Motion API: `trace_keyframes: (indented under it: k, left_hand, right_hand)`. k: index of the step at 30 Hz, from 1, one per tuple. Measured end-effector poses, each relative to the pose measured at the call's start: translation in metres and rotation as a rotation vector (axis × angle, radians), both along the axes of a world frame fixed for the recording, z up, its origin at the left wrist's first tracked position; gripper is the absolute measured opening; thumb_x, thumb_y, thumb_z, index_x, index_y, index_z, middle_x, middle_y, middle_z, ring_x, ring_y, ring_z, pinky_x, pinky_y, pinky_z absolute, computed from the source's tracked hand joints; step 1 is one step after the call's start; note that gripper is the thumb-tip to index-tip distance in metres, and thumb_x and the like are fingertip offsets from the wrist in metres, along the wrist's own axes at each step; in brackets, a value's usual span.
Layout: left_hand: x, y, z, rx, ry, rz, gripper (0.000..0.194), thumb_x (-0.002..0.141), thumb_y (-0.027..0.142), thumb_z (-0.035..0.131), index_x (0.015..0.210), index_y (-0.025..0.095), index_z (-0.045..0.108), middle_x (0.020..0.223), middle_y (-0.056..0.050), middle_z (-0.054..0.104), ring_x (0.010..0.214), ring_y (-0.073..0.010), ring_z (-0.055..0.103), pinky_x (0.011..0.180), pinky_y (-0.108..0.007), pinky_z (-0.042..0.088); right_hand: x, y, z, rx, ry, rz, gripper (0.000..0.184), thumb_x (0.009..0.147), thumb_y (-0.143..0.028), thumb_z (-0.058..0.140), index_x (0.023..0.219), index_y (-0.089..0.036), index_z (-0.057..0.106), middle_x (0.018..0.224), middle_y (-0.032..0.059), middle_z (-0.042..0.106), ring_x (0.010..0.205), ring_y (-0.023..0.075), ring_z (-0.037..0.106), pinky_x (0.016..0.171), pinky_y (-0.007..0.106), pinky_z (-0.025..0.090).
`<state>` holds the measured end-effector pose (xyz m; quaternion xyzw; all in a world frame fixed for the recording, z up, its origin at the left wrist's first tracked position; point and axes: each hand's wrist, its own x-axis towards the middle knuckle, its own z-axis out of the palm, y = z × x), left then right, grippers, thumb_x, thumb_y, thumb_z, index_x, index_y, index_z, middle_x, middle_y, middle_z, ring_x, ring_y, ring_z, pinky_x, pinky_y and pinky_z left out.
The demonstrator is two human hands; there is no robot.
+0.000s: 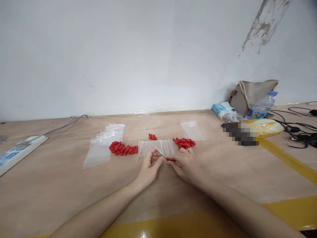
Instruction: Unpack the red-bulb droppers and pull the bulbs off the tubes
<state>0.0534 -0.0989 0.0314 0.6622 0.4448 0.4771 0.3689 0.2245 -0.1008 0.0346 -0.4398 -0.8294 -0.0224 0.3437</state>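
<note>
Just in front of a row of thin clear tubes (158, 144), both hands meet at one dropper. My left hand (150, 167) has its fingers and thumb curled around the clear tube (161, 153), which slants up to the left. A red rubber bulb (168, 159) sits at the tube's lower right end, pinched between the thumb and fingers of my right hand (187, 165). How far the tube goes into the bulb is hidden. Red bulbs are heaped left of the row (122, 148) and right of it (184, 142), with several more red bulbs (153, 136) behind.
Clear zip bags lie at left (97, 152) and right (193, 130). A power strip (23, 150) is at far left. A tissue pack (221, 108), grey bag (254, 94), plastic bottle (263, 106), yellow package (268, 127) and black cables (300, 134) occupy the right. A wall stands behind.
</note>
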Motion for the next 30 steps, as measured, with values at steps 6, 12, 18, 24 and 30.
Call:
trace_keyframes:
  k: [6,12,18,24,30]
  left_hand:
    - [-0.023,0.006,0.013,0.663,0.668,0.173,0.032,0.082,0.03,0.05,0.113,0.022,0.051,0.102,-0.008,0.06,0.096,-0.0218,0.051,0.085,-0.039,0.034]
    - [-0.024,0.004,0.002,0.761,0.978,-0.012,0.021,0.087,0.025,0.042,0.093,0.023,0.062,0.076,-0.003,0.065,0.076,-0.0165,0.053,0.075,-0.036,0.03]
    - [-0.028,0.0,-0.002,0.803,0.951,-0.06,0.018,0.086,0.023,0.044,0.085,0.02,0.062,0.067,-0.001,0.064,0.067,-0.015,0.048,0.067,-0.034,0.027]
    - [-0.027,-0.003,0.001,0.829,0.946,-0.082,0.017,0.085,0.022,0.044,0.083,0.02,0.061,0.064,0.0,0.063,0.065,-0.0147,0.048,0.065,-0.033,0.026]
    - [-0.027,-0.002,-0.002,0.872,0.926,-0.115,0.013,0.084,0.018,0.046,0.083,0.02,0.06,0.061,0.001,0.061,0.064,-0.0135,0.048,0.065,-0.032,0.026]
  right_hand:
    - [0.002,0.0,0.006,0.138,-0.147,-0.012,0.019,0.085,-0.027,0.045,0.078,-0.019,0.06,0.072,0.0035,0.059,0.071,0.0154,0.044,0.067,0.032,0.021]
    - [0.001,0.001,-0.003,0.171,-0.165,0.062,0.02,0.086,-0.028,0.044,0.078,-0.02,0.06,0.068,0.0024,0.058,0.07,0.0147,0.043,0.067,0.033,0.02]
    - [0.006,0.005,-0.002,0.151,-0.24,0.172,0.025,0.085,-0.03,0.046,0.066,-0.017,0.056,0.06,0.002,0.056,0.067,0.0138,0.041,0.066,0.033,0.018]
    - [0.012,0.006,0.013,0.01,-0.224,0.317,0.025,0.084,-0.031,0.048,0.064,-0.017,0.056,0.057,-0.0003,0.055,0.065,0.0123,0.042,0.067,0.032,0.018]
    - [0.017,0.006,0.02,-0.151,-0.202,0.398,0.026,0.084,-0.029,0.048,0.063,-0.017,0.058,0.052,-0.0019,0.053,0.066,0.0122,0.043,0.071,0.032,0.019]
